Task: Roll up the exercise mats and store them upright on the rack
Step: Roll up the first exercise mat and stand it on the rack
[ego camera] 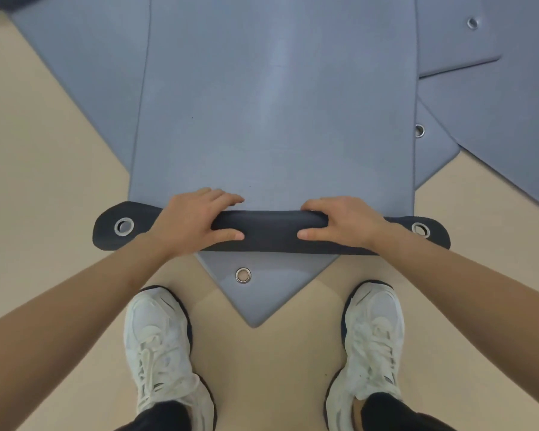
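On the floor (pixel 44 150) several blue mats (pixel 75 63) lie overlapped, and the top mat (pixel 274 104) stretches flat away from the person, with only its near end turned over into a dark fold (pixel 271 223); no rack is in view. The left hand (pixel 190 219) and the right hand (pixel 346 222) each grip this fold, fingers curled over it and thumb on the near side. To roll well, I think both hands should push evenly and keep the first turn tight, so the eyelets (pixel 124 226) run level and the roll is not crooked.
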Available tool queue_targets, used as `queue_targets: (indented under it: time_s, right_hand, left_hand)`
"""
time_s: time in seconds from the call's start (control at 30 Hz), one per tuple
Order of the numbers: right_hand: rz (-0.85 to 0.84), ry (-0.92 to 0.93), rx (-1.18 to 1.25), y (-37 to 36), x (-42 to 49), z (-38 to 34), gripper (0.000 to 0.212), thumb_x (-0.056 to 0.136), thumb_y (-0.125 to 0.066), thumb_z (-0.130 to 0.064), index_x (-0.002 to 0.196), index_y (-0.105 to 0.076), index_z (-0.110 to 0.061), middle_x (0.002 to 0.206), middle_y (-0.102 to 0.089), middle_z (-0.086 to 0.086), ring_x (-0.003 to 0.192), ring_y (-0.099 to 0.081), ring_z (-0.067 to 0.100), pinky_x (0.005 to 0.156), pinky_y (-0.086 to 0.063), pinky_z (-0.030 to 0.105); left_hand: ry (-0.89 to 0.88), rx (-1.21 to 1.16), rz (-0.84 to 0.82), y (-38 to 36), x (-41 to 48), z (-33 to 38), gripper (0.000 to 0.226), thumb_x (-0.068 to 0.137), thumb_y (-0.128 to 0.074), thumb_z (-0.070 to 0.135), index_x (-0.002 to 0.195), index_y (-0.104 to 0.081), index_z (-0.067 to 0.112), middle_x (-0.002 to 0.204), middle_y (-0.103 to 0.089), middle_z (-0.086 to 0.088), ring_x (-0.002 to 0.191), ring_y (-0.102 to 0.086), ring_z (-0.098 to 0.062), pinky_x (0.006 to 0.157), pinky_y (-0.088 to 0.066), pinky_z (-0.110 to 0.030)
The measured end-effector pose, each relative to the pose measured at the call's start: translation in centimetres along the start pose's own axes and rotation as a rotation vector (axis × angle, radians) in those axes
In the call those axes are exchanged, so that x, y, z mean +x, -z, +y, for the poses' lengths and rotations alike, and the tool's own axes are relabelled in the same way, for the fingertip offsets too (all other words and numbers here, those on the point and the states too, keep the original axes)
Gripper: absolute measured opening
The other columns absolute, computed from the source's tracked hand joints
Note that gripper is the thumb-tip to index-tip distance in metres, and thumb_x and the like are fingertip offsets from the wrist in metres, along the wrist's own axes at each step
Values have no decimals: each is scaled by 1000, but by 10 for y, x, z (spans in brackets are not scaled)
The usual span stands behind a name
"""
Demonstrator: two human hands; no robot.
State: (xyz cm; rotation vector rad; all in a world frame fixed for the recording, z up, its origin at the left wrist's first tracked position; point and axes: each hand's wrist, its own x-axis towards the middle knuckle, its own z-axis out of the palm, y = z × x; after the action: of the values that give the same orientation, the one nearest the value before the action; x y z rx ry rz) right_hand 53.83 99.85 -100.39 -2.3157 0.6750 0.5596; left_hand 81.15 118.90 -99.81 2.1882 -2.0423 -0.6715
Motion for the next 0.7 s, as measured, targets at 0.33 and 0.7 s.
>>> queue_targets:
  time_s: [0.33, 0.7]
  right_hand:
    - [51, -119, -114, 32, 50, 14, 73, 73, -55, -87, 124, -55, -35, 114, -57, -7, 102, -57, 19, 86, -48, 39]
    - [567, 127, -500, -39, -1, 2, 92, 77, -60, -80, 148, -50, -21, 140, -55, 16, 130, -48, 41, 114, -28, 61]
  left_hand:
    - [-150, 230, 192, -34, 6, 22, 87, 79, -63, 73, 152, -47, 27, 158, -45, -4, 143, -43, -30, 122, -26, -50]
    - [-48, -212, -136, 2, 76, -14, 83, 72, -76, 71, 146, -48, 44, 150, -50, 19, 132, -46, -12, 103, -41, -35]
